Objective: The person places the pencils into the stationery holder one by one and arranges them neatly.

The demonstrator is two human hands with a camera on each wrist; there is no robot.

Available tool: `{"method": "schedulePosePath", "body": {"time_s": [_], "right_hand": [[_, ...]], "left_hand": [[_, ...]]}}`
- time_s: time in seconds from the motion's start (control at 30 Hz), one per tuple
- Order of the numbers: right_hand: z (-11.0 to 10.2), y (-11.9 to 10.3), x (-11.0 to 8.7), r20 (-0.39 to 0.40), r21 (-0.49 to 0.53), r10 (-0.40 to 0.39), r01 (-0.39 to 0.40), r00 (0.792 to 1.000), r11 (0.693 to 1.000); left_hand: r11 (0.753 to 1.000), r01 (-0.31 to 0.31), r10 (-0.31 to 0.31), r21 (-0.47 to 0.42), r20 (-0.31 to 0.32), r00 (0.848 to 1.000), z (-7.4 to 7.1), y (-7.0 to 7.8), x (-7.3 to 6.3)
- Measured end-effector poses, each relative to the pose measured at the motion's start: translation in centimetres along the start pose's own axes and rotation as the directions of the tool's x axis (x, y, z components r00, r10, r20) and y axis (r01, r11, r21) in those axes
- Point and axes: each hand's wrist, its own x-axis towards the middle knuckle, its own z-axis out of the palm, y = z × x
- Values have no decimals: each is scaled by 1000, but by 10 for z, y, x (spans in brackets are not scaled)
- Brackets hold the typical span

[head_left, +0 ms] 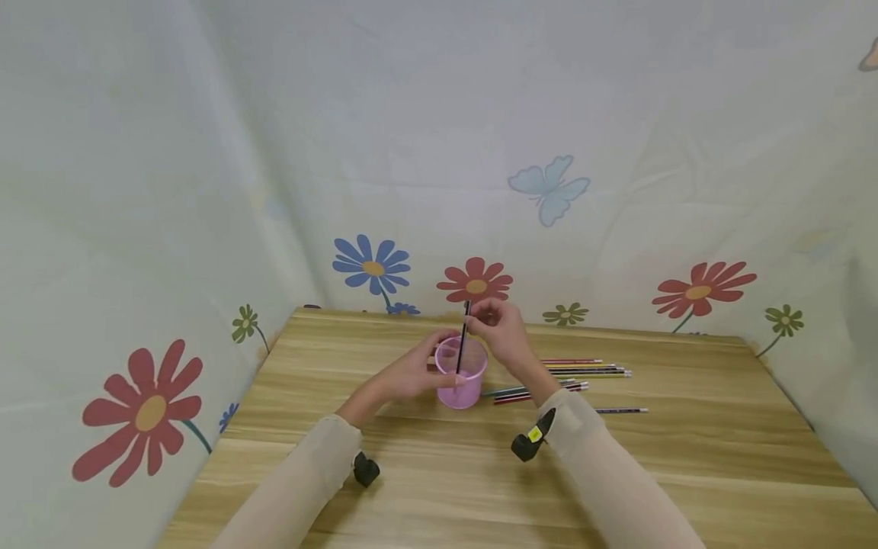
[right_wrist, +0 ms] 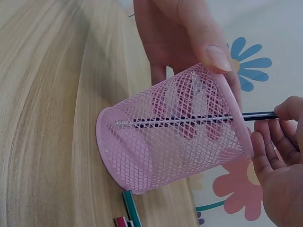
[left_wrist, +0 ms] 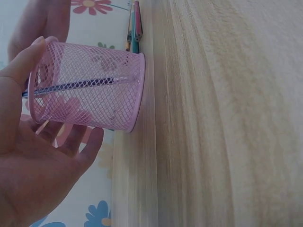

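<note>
A pink mesh pencil cup stands upright on the wooden table, seen close up in both wrist views. My left hand grips it from the left, with the thumb at the rim and the fingers around the far side. Above the cup, my right hand pinches a dark pencil near its upper end. Through the mesh, the pencil shows inside the cup, its pale end close to the bottom.
Several pencils lie in loose groups right of the cup, partly behind the right forearm. A single dark pencil lies nearer on the wooden table. A flower-printed cloth hangs behind the table's back edge.
</note>
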Motion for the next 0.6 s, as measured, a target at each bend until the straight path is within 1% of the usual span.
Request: {"method": "schedulePosePath", "body": {"time_s": [0.13, 0.3, 0.6], "right_hand": [[1, 5, 0, 3, 5, 9, -9, 1000, 1000], [2, 6, 0, 9, 17, -14, 14, 1000, 1000], [2, 9, 0, -9, -48, -8, 7, 1000, 999]], "left_hand": [[1000, 1, -2, 9, 6, 1000, -1, -1, 0], [1000, -2, 2, 9, 7, 1000, -1, -2, 1], [1000, 9, -8, 19, -10, 1000, 1, 1, -1]]}}
